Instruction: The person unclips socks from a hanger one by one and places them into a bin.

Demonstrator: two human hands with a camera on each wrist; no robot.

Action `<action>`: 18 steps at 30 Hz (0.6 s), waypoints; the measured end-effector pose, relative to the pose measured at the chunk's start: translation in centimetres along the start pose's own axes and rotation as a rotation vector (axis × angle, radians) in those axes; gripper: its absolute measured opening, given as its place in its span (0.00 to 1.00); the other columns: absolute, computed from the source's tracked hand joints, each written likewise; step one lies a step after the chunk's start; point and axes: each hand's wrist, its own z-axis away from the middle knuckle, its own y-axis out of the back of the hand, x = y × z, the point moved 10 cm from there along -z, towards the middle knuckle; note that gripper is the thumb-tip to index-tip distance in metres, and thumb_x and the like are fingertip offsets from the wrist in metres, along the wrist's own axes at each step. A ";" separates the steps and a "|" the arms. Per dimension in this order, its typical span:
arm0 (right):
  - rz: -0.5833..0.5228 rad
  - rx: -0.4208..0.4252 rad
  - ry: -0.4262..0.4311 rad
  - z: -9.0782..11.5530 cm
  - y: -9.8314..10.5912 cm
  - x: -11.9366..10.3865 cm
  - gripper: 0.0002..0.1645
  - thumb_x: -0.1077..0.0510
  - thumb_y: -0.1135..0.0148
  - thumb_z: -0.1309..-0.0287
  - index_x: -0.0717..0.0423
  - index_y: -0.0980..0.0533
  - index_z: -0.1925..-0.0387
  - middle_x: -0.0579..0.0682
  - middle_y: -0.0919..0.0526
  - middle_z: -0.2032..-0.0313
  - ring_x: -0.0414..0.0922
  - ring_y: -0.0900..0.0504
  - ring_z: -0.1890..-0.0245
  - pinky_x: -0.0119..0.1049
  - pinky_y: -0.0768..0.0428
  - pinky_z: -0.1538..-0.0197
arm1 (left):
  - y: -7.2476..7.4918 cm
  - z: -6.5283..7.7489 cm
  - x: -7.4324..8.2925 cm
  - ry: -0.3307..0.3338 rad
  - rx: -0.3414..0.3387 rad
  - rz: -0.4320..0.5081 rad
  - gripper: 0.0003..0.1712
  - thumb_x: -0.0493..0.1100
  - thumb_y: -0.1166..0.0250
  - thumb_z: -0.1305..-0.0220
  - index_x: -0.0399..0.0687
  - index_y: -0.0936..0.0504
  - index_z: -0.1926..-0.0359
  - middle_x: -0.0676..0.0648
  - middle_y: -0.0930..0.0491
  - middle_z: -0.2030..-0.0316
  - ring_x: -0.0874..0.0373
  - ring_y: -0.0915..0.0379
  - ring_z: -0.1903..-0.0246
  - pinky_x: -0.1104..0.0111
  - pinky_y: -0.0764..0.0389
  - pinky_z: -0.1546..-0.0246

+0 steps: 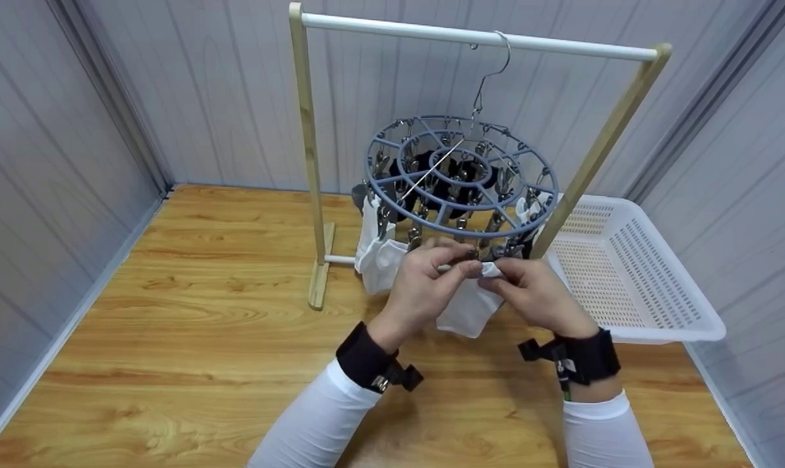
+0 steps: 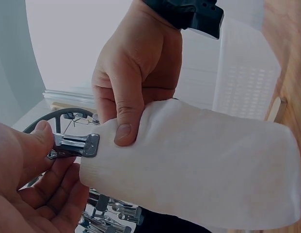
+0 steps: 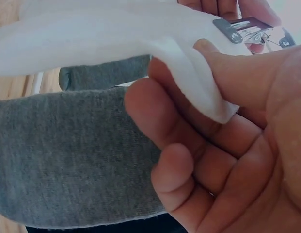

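Both hands are busy at the front edge of a round blue-gray clip hanger (image 1: 461, 232), working close together on 1 white sock (image 1: 470, 309). The person's left hand (image 1: 425, 276) pinches a metal clip (image 2: 75, 144) between thumb and fingers, and the clip's flat jaws lie over the edge of the sock's cuff; I can't tell how hard they bite. The right hand (image 1: 539, 292) grips the fabric near that cuff, thumb on 1 face and fingers behind, so the rest of the sock hangs down below the hanger, above the table (image 1: 171, 325). A gray sock (image 3: 77, 160) hangs just beside the right hand's fingers. More white socks (image 1: 379, 260) hang at the hanger's left side, and black fabric (image 1: 431, 169) shows through its rings.

The hanger dangles by a metal hook (image 1: 507, 58) from the white rail (image 1: 399, 27) of a stand with 2 wooden posts (image 1: 308, 130). Beside the right post sits a white plastic basket (image 1: 665, 335) with slotted walls. Black bands (image 1: 366, 357) circle both wrists, above white sleeves (image 1: 318, 416).
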 end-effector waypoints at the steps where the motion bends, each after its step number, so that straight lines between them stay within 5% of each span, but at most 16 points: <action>1: -0.003 0.000 -0.001 0.0 0.0 0.0 0.07 0.64 0.27 0.26 0.55 0.08 0.53 0.41 0.21 0.74 0.35 0.32 0.81 0.29 0.33 0.76 | 0.0 0.0 0.0 0.000 -0.005 0.001 0.12 0.38 0.23 0.28 0.36 0.06 0.49 0.43 0.08 0.53 0.52 0.15 0.52 0.63 0.12 0.51; 9: -0.015 -0.018 -0.014 0.1 -0.1 0.1 0.08 0.64 0.27 0.26 0.55 0.08 0.52 0.45 0.12 0.65 0.37 0.24 0.75 0.29 0.25 0.70 | 0.0 0.0 0.4 -0.008 -0.016 0.004 0.11 0.40 0.23 0.28 0.37 0.06 0.50 0.45 0.07 0.55 0.54 0.13 0.54 0.62 0.13 0.51; 18: 0.054 -0.013 -0.073 0.5 1.3 0.2 0.05 0.61 0.27 0.25 0.51 0.08 0.54 0.44 0.13 0.66 0.39 0.23 0.74 0.31 0.25 0.69 | 0.7 -0.2 0.4 -0.017 0.001 0.004 0.12 0.40 0.22 0.30 0.37 0.05 0.51 0.45 0.07 0.55 0.53 0.12 0.53 0.62 0.14 0.46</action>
